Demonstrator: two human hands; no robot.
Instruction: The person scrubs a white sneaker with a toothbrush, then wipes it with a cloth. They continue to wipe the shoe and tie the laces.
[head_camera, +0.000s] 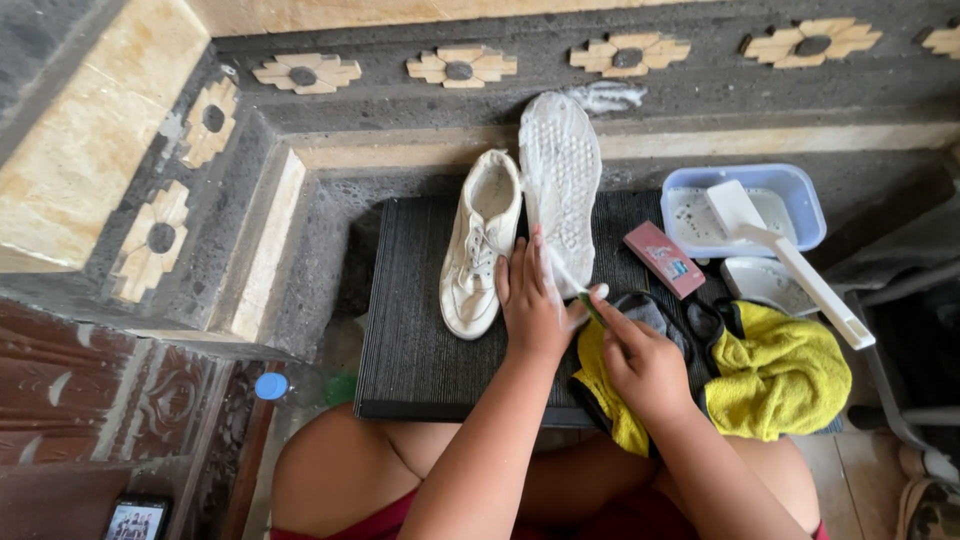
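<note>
Left hand flat, fingers together, pressing the heel end of a white shoe turned sole-up, toe pointing away. Right hand closed round a small brush, bristle end touching the sole just beside the left fingertips. Second white shoe upright, touching the left hand's outer side. Both on a dark ribbed mat; bare strip of mat left of the left hand, ending at a stone step. Beyond the right hand: pink box, blue tub with a white long-handled brush. Yellow cloth crowding the right wrist.
</note>
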